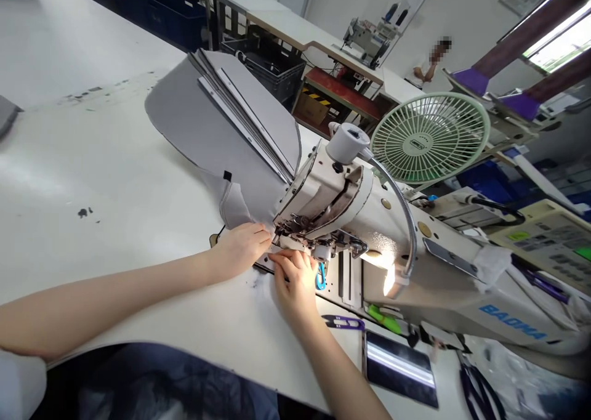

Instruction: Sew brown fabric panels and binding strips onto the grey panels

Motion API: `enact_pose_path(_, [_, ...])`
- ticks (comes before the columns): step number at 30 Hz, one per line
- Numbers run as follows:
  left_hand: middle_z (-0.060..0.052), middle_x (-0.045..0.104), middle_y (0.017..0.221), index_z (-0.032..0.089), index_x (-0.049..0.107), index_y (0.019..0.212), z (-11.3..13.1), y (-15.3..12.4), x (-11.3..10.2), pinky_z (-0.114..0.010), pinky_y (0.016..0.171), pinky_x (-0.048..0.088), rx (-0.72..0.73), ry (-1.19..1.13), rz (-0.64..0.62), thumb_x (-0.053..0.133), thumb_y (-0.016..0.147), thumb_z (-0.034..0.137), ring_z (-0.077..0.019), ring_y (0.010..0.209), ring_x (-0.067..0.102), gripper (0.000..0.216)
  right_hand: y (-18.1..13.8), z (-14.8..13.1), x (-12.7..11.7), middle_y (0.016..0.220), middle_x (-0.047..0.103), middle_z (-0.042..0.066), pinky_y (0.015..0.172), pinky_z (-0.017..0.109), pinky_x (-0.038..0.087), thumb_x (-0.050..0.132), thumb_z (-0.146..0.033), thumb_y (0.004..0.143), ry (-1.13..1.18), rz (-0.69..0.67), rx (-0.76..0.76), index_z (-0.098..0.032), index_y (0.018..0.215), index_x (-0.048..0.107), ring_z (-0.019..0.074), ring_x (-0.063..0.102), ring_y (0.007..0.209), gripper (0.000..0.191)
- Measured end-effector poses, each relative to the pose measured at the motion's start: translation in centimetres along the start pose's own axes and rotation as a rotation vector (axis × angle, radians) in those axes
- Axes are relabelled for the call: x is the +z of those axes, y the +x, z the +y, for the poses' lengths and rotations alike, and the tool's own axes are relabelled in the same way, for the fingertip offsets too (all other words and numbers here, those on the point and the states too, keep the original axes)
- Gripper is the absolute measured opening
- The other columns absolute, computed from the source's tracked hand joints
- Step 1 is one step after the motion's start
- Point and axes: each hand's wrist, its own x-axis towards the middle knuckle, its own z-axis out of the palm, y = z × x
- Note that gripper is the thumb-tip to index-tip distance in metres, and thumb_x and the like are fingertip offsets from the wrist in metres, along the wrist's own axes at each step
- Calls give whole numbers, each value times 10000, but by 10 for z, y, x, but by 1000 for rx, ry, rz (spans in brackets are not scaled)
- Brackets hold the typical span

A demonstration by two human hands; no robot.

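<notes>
A large grey fabric piece (pixel 184 112) with stiff strips on it runs across the table to the head of a sewing machine (pixel 392 223). My left hand (pixel 242 247) is closed at the near end of this fabric, beside a small folded flap (pixel 234 205), with fingertips close to the needle area. My right hand (pixel 295 281) lies just right of it, fingers bent and drawn together at the machine's presser foot. What its fingertips hold, if anything, is hidden. A blue clip-like piece (pixel 321 276) sits by the right fingers.
Purple-handled thread snips (pixel 344 323), a phone (pixel 401 367), a green marker-like item (pixel 384 319) and dark scissors (pixel 480 389) lie to the right. Behind the machine stands a green fan (pixel 429 138). Farther back are a dark crate (pixel 272 69) and a person (pixel 422 72).
</notes>
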Motion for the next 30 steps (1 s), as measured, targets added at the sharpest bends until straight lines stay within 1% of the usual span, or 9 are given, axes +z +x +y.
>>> enact_pose_path(6, [-47,706,1022,188,625,998,-2,-2,2,-378,803,491,22,18,50,435,949,70,-217,980,617,229,0,1,0,1027,697,26,906,378,315,502,-146,968,3,5,-11,-271,1078,724,189,606,914,277])
enact_pose_path(12, [16,736,1108,246,636,1131,-13,1,0,-395,1018,421,-15,-1,156,416,995,119,-143,1080,620,288,1,5,0,989,692,28,888,372,342,497,-134,956,-10,27,-50,-266,1055,731,192,611,911,287])
enact_pose_path(15, [-34,712,1210,226,666,1152,-19,5,-1,-427,1077,382,-89,47,204,487,971,196,-193,1196,590,256,2,7,1,974,691,33,882,371,359,495,-146,959,-9,41,-70,-262,1063,730,193,613,922,282])
enact_pose_path(17, [-88,673,1288,187,679,1171,-22,9,-1,-455,1086,377,-161,104,194,503,960,238,-240,1234,574,279,2,8,2,968,692,38,874,372,369,489,-154,965,-14,47,-86,-258,1062,730,199,615,935,280])
enact_pose_path(21, [-140,684,1254,147,694,1170,-24,8,-3,-462,1000,435,-183,161,158,489,963,249,-266,1150,630,308,0,8,1,947,695,46,855,385,392,477,-178,977,-17,64,-105,-253,1058,730,215,614,935,276])
enact_pose_path(23, [-128,706,1214,153,701,1150,-23,-5,-10,-440,954,453,-159,176,159,491,957,228,-256,1117,652,296,-2,8,0,933,695,52,835,386,415,472,-182,977,-5,76,-112,-243,1052,728,225,610,925,274])
enact_pose_path(25, [-105,726,1179,168,714,1114,-18,-32,-19,-419,919,459,-132,181,162,508,930,198,-245,1087,671,278,-4,8,-1,928,694,59,808,381,446,466,-171,974,7,84,-125,-226,1041,724,230,609,913,272])
enact_pose_path(28, [-83,744,1143,191,736,1059,-5,-93,-39,-399,888,465,-124,121,167,518,871,164,-236,1059,686,288,-6,7,-1,947,695,73,800,385,492,457,-155,971,18,82,-170,-208,1044,716,233,620,915,274])
enact_pose_path(30, [-49,767,1069,236,757,1001,2,-135,-57,-362,856,482,-186,77,185,508,873,181,-205,983,699,286,-7,6,0,996,701,88,827,400,519,450,-156,974,30,72,-202,-207,1083,711,237,630,945,287])
